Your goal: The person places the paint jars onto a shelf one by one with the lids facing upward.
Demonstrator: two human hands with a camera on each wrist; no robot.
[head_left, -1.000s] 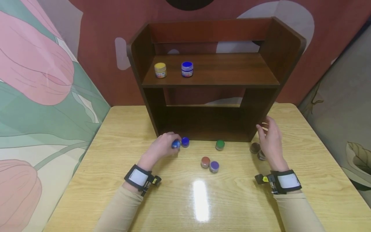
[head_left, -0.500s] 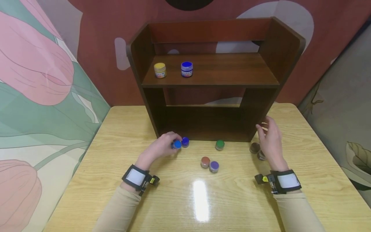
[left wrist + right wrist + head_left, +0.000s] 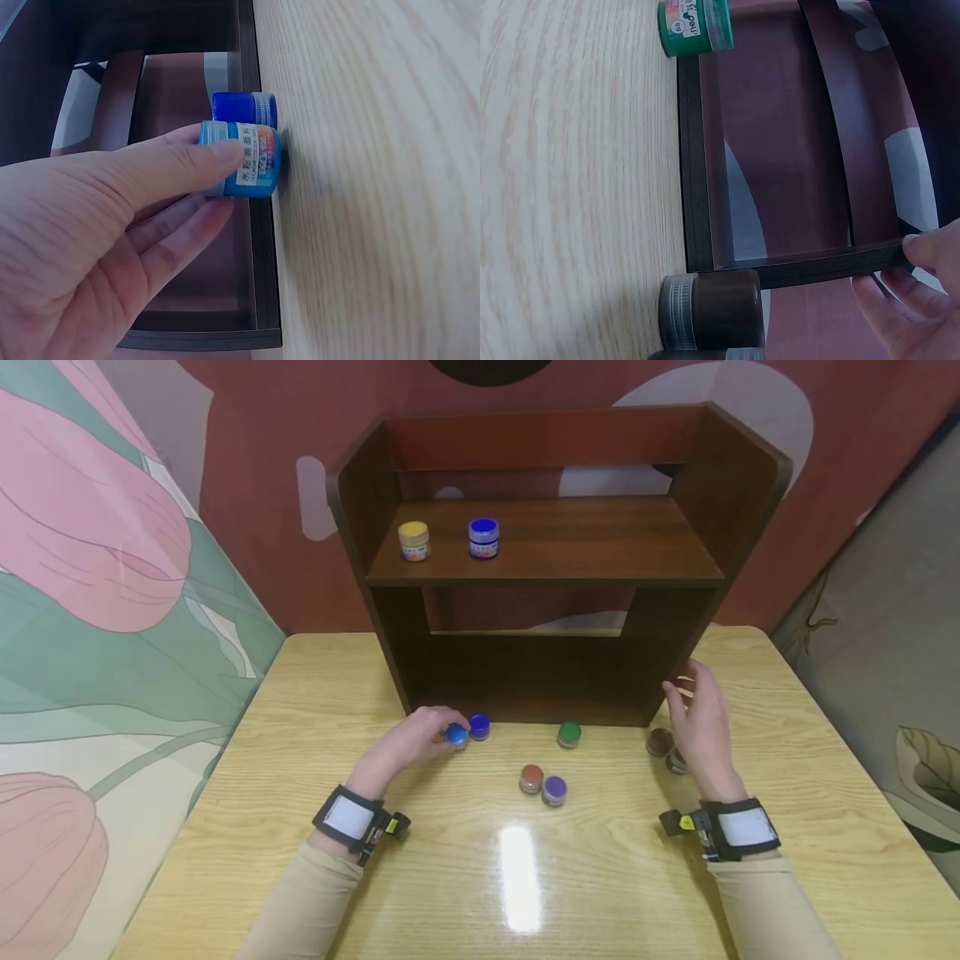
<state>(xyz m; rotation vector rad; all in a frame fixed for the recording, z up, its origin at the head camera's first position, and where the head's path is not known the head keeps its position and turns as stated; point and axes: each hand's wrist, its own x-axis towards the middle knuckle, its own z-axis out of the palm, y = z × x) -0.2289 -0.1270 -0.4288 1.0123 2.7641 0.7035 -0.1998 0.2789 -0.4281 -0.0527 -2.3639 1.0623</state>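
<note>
In the left wrist view, my left hand (image 3: 97,202) pinches a light blue paint jar (image 3: 259,161) between thumb and fingers, its lid away from the table. In the head view that jar sits beside a dark blue paint jar (image 3: 479,727) before the shelf's left front; I cannot tell whether it touches the tabletop. My right hand (image 3: 701,727) is at the dark wooden shelf's (image 3: 547,581) right side. In the right wrist view, my thumb (image 3: 926,247) and fingers grip the side panel's edge from both faces. Two brown paint jars (image 3: 659,742) stand near that wrist.
A green paint jar (image 3: 569,735) stands before the shelf. Farther forward on the wooden table (image 3: 442,877) are a reddish-brown jar (image 3: 531,779) and a purple jar (image 3: 554,791). The upper board bears a yellow jar (image 3: 415,542) and a blue jar (image 3: 483,538).
The light blue jar has turned in my left hand from tilted to upright, lid up. My left wrist has drawn slightly left. My right hand has stayed in place.
</note>
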